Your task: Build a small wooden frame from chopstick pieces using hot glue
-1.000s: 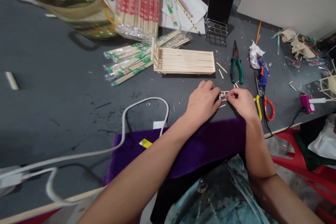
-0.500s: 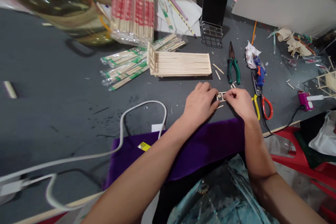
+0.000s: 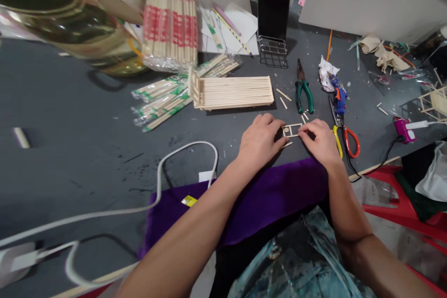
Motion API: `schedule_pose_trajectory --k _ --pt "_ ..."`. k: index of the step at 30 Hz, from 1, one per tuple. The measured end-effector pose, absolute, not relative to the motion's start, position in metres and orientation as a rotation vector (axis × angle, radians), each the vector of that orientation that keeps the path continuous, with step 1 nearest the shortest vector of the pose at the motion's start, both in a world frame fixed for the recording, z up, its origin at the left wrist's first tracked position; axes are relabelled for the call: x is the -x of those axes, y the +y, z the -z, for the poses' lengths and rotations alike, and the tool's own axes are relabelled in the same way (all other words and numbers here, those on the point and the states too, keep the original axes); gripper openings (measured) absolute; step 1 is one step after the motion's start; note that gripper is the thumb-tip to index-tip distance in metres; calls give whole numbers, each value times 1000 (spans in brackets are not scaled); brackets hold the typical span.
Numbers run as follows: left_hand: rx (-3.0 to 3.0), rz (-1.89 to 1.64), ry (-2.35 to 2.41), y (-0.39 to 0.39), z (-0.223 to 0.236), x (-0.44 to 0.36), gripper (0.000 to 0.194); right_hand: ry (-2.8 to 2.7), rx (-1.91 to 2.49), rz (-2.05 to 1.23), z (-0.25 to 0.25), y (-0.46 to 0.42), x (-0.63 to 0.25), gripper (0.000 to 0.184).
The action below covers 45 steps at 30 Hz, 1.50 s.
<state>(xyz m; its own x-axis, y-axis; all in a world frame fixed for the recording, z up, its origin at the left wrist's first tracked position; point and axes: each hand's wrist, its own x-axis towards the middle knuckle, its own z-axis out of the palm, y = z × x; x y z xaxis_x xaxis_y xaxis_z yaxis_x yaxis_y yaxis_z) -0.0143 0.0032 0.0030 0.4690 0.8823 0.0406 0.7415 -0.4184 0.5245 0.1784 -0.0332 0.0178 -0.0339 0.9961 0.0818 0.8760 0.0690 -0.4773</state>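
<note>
A tiny wooden stick frame with a small flower-like piece in one section lies on the grey table between my hands. My left hand grips its left end between thumb and fingers. At the frame's right end, my right hand has thumb and forefinger pinched together; whether they hold the frame or a small stick piece is hidden. One loose stick lies just below the frame, and short cut pieces lie above it. Farther back stands a miniature bed-like model made of sticks.
Green-handled pliers, a blue glue gun and red-and-yellow scissors lie to the right. Wrapped chopsticks and a large bottle stand back left. A white cable crosses the left side, near purple cloth.
My right hand has shifted slightly right along the small frame, so more of its right section shows. My left hand stays at the left end. The camera view has tilted a little.
</note>
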Motion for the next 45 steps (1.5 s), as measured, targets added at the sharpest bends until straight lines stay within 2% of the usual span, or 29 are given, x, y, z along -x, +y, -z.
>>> schedule_pose_trajectory --k 15,45 --pt "-2311 -468 1347 2 1 15 20 -2112 1872 -367 -8 -22 -164 16" --pt "-2298 -438 1365 0 -2 15 22 -2122 1949 -401 -15 -18 -167 11"
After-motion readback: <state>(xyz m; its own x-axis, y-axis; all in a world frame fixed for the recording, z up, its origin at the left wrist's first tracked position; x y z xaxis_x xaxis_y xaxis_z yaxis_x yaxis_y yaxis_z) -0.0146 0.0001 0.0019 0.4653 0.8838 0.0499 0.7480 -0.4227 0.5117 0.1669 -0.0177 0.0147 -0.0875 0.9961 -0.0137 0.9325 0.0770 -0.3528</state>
